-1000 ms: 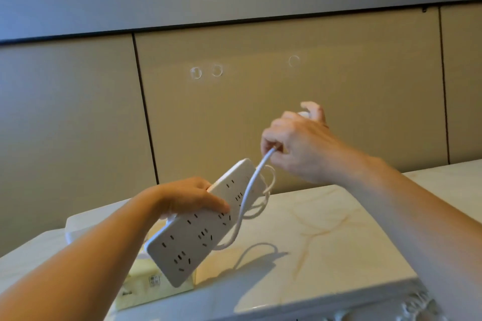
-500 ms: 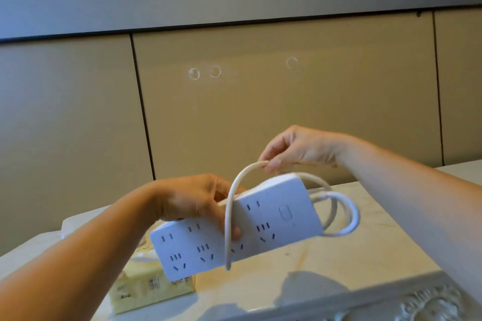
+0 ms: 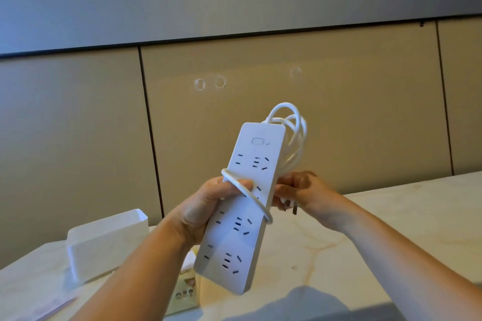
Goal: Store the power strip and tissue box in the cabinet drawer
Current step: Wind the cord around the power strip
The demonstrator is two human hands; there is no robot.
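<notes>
A white power strip (image 3: 243, 206) is held nearly upright above the marble top, socket face toward me. My left hand (image 3: 206, 206) grips its left edge, thumb pressed over a turn of the white cord (image 3: 289, 135) that crosses the face. The rest of the cord loops behind the strip's top right. My right hand (image 3: 300, 191) pinches the plug end at the strip's right edge; metal prongs stick out below the fingers. A yellow tissue pack (image 3: 186, 286) lies on the top, mostly hidden behind my left forearm and the strip.
A white rectangular box (image 3: 104, 245) stands on the marble cabinet top (image 3: 365, 237) at the left. Pale paper (image 3: 47, 307) lies at the lower left corner. A beige panelled wall (image 3: 339, 112) runs right behind the top. No drawer is in view.
The strip has swung from lying sideways to nearly upright. My right hand has come down from above the strip to its right edge, and more cord now crosses the strip's face.
</notes>
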